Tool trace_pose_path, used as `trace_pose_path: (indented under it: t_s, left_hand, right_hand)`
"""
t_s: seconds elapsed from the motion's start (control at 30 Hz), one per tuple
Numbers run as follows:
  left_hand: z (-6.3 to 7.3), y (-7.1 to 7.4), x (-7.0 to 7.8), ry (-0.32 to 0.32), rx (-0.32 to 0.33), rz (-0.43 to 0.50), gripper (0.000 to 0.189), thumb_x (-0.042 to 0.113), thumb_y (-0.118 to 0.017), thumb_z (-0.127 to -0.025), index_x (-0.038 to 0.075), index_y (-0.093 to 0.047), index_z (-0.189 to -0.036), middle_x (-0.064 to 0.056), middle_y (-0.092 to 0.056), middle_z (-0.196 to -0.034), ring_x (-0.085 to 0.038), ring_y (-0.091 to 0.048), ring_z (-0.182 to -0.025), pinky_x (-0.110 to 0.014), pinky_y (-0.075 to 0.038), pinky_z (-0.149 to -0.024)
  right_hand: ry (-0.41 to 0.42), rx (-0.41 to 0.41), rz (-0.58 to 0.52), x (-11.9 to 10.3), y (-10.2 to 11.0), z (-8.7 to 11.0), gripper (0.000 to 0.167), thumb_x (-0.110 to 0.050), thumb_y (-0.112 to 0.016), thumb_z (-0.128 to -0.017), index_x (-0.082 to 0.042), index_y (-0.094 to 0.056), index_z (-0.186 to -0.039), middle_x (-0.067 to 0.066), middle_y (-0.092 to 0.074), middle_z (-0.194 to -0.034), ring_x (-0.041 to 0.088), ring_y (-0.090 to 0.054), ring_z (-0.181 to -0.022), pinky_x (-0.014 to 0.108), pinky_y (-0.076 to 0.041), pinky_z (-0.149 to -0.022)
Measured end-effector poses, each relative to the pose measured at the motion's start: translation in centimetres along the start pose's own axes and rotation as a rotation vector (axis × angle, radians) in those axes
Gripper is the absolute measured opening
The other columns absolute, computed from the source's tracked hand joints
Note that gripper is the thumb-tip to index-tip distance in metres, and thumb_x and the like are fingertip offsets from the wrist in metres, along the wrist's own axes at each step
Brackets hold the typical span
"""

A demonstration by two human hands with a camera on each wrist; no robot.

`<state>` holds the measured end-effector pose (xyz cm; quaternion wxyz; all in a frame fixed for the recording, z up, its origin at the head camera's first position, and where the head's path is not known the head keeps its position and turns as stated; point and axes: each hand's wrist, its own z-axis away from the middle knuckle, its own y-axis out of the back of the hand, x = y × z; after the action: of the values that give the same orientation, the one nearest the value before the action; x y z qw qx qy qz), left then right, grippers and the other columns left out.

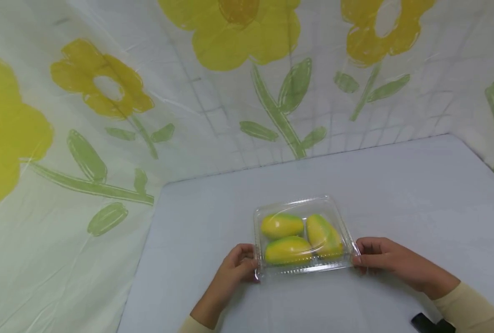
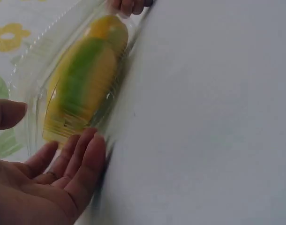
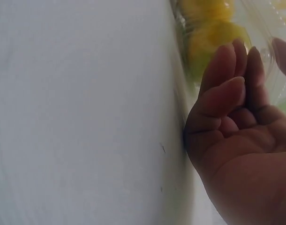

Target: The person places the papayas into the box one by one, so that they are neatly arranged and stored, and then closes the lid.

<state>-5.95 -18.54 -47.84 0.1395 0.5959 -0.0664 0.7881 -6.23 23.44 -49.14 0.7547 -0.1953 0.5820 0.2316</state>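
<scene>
A clear plastic clamshell box (image 1: 288, 272) with a ridged rim sits in front of me, its lid down. Through the lid show three yellow-green mangoes, one at the back left (image 1: 282, 225), one at the front left (image 1: 288, 250) and one on the right (image 1: 324, 236). My left hand (image 1: 236, 267) holds the box at its left edge near the front corner. In the left wrist view, the fingers (image 2: 89, 152) lie against its end, with the thumb apart from them. My right hand (image 1: 382, 255) grips the front right corner, thumb on the rim.
A white table (image 1: 213, 208) lies under the box. Behind it and on the left hangs a pale cloth (image 1: 197, 152) printed with yellow flowers. A small black object (image 1: 432, 323) is by my right sleeve at the bottom edge.
</scene>
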Motion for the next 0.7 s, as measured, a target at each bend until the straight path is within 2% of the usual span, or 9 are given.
trace_pose_path:
  t_s: [0.13, 0.2, 0.27, 0.47, 0.6, 0.7]
  left_hand:
    - [1.4, -0.5, -0.5, 0.102, -0.078, 0.193, 0.016, 0.018, -0.063, -0.106, 0.002, -0.066, -0.108, -0.011, -0.072, -0.096, -0.023, -0.073, -0.080, -0.038, -0.064, -0.066]
    - [1.7, -0.7, -0.9, 0.119, -0.105, 0.265, 0.016, 0.018, -0.062, -0.106, 0.005, -0.067, -0.099, -0.011, -0.072, -0.092, -0.022, -0.073, -0.077, -0.037, -0.064, -0.063]
    - [2.0, -0.8, -1.2, 0.116, -0.120, 0.295, 0.016, 0.016, -0.062, -0.104, 0.006, -0.069, -0.095, -0.012, -0.073, -0.092, -0.020, -0.072, -0.076, -0.037, -0.063, -0.060]
    - [2.3, -1.1, -1.0, 0.106, -0.115, 0.245, 0.018, 0.013, -0.062, -0.102, -0.001, -0.070, -0.095, -0.011, -0.074, -0.089, -0.017, -0.069, -0.070, -0.029, -0.058, -0.053]
    - [2.5, -1.2, -0.8, 0.076, -0.112, 0.233, 0.027, 0.013, -0.061, -0.103, -0.012, -0.068, -0.096, -0.011, -0.075, -0.084, -0.014, -0.066, -0.063, -0.025, -0.053, -0.051]
    - [2.5, -1.2, -0.9, 0.060, -0.111, 0.238, 0.028, 0.013, -0.059, -0.103, -0.012, -0.068, -0.095, -0.012, -0.076, -0.083, -0.013, -0.064, -0.061, -0.024, -0.051, -0.051]
  right_hand:
    - [0.012, -0.005, -0.023, 0.2, -0.2, 0.0, 0.018, -0.014, -0.062, -0.111, 0.004, -0.063, -0.107, 0.010, -0.066, -0.094, 0.029, -0.063, -0.085, 0.034, -0.052, -0.073]
    - [0.009, -0.010, -0.022, 0.1, -0.4, 0.0, 0.018, -0.014, -0.062, -0.110, 0.004, -0.063, -0.107, 0.011, -0.066, -0.093, 0.028, -0.062, -0.083, 0.034, -0.052, -0.072]
    - [0.014, -0.026, -0.037, 0.0, -0.5, 0.0, 0.019, -0.013, -0.061, -0.111, 0.005, -0.062, -0.106, 0.010, -0.066, -0.090, 0.026, -0.060, -0.080, 0.033, -0.051, -0.070]
    - [0.052, -0.083, -0.104, 0.5, -0.6, 0.0, 0.020, -0.008, -0.057, -0.111, 0.011, -0.060, -0.108, 0.006, -0.064, -0.088, 0.019, -0.058, -0.075, 0.032, -0.045, -0.063]
    - [0.048, -0.113, -0.145, 0.8, -0.6, -0.1, 0.025, -0.008, -0.054, -0.113, 0.016, -0.063, -0.114, 0.005, -0.068, -0.093, 0.014, -0.060, -0.077, 0.028, -0.048, -0.067]
    - [0.043, -0.129, -0.171, 0.9, -0.7, 0.0, 0.028, -0.008, -0.053, -0.113, 0.018, -0.064, -0.117, 0.006, -0.071, -0.096, 0.012, -0.061, -0.078, 0.026, -0.050, -0.068]
